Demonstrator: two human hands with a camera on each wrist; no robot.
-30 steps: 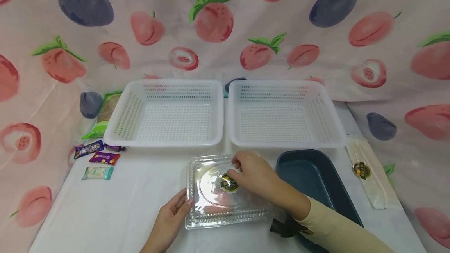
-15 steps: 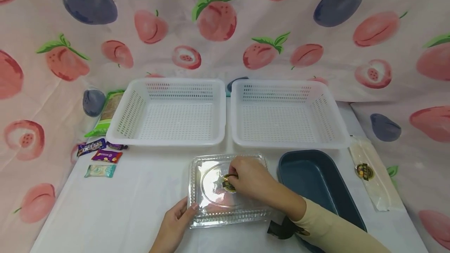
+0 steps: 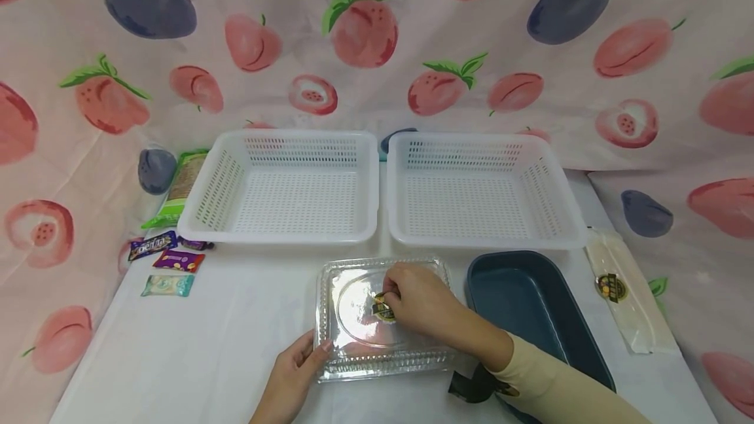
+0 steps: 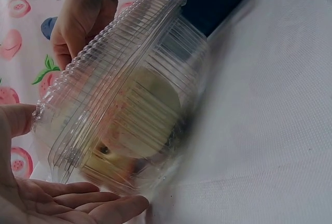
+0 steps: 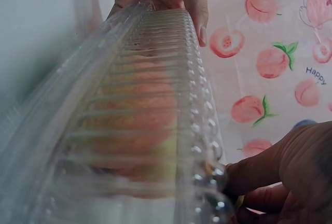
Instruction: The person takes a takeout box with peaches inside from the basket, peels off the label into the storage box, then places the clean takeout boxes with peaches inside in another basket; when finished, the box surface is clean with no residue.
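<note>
A clear plastic clamshell box lies closed on the white table, with round yellowish-red fruit inside that looks like apples. My left hand holds the box's left side; in the left wrist view its thumb is at the lid's edge and its fingers reach along the lower side. Over the lid, my right hand has its fingers curled down and pinches the edge of a round black-and-gold sticker. The fingertips partly hide the sticker. In the right wrist view, a small yellowish bit shows between thumb and fingers.
Two white perforated baskets stand side by side behind the box. A dark blue tray sits under my right forearm. At far right lies a long white packet. Several small wrapped sweets and a green bag are at left.
My right hand's fingers have closed down onto the sticker's edge. My left hand keeps its hold on the box. The whole head view has shifted slightly.
</note>
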